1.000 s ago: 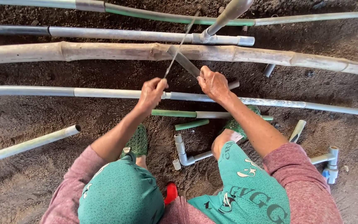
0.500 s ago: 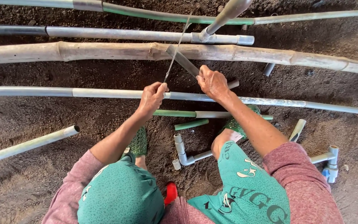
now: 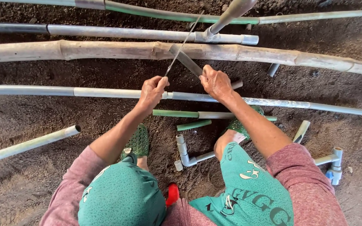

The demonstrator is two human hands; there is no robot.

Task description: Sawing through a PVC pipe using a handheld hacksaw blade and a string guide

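Up front, the left hand [image 3: 152,90] pinches a thin blade [image 3: 183,44] while the right hand's [image 3: 215,81] grip wraps a short pipe [image 3: 186,60].

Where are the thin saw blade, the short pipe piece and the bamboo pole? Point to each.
saw blade [image 3: 180,49], head view, middle of the thin blade.
short pipe piece [image 3: 186,60], head view, its upper half.
bamboo pole [image 3: 105,50], head view, bare middle stretch.

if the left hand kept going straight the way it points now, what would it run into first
Probably the bamboo pole lying across the soil just beyond the left hand, which grips a thin blade angled that way; depth is hard to judge.
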